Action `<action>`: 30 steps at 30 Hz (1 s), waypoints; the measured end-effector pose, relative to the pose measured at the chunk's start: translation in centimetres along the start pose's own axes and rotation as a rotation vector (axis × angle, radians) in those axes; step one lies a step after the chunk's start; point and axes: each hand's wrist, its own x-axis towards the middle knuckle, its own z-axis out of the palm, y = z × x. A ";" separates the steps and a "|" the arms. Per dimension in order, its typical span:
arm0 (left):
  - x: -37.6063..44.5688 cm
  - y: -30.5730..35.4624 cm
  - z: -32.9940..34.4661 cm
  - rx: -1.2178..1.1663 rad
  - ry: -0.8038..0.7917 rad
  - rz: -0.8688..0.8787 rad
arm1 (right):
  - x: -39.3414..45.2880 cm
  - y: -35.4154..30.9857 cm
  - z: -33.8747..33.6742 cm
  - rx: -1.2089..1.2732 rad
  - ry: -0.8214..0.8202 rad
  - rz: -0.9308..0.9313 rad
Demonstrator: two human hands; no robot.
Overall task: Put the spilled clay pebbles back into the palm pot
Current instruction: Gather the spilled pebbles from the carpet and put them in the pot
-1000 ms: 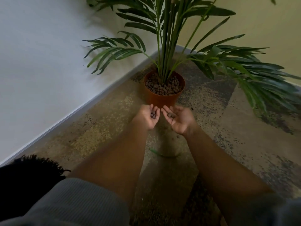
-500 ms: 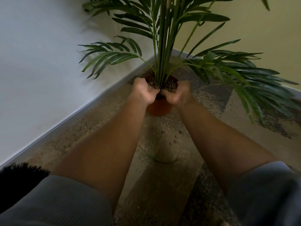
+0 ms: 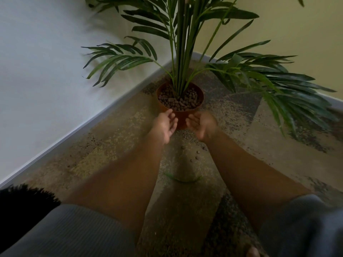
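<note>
The orange palm pot (image 3: pixel 182 115) stands on the carpet in the room's corner, filled with brown clay pebbles (image 3: pixel 181 101) around the green stems. My left hand (image 3: pixel 165 125) hovers just in front of the pot's near rim, palm up, fingers apart, nothing in it. My right hand (image 3: pixel 201 125) is beside it, blurred, cupped loosely and empty as far as I can see. A few spilled pebbles (image 3: pixel 197 157) lie on the carpet between my forearms.
Long palm fronds (image 3: pixel 278 86) spread low to the right and left of the pot. A grey wall with skirting (image 3: pixel 92 125) runs along the left, a yellow wall behind. A fallen green leaf (image 3: pixel 182 179) lies on the patterned carpet.
Both hands carried pebbles up over the pot, tipped them in, and have now drawn back in front of the pot, empty.
</note>
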 end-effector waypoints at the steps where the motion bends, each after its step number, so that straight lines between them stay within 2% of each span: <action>1: 0.1 -0.9 -0.3 0.123 -0.007 -0.022 | 0.3 0.8 -0.5 -0.052 0.018 0.011; 6: 1.8 -4.1 -1.0 0.614 -0.136 -0.134 | 1.3 4.5 -3.5 -0.372 0.130 0.025; 12: 5.1 -7.1 -2.1 1.082 0.000 0.049 | 3.1 7.0 -5.6 -0.688 0.147 -0.040; 15: 5.8 -8.3 -1.6 1.154 -0.073 0.040 | 4.3 7.0 -5.1 -0.925 0.262 -0.195; 17: 6.3 -9.0 -1.1 1.192 -0.127 0.023 | 5.2 6.5 -5.1 -0.974 0.357 -0.296; 21: 7.3 -10.8 -0.8 1.448 -0.209 0.099 | 7.3 5.5 -5.6 -1.135 0.508 -0.382; 24: 7.7 -11.5 -1.2 1.565 -0.201 0.225 | 9.1 4.9 -6.1 -1.276 0.533 -0.381; 27: 8.1 -11.7 -1.7 1.526 -0.219 0.272 | 11.2 4.6 -6.8 -1.428 0.514 -0.366; 30: 8.2 -11.6 -1.8 1.472 -0.237 0.274 | 13.0 4.3 -7.7 -1.474 0.469 -0.360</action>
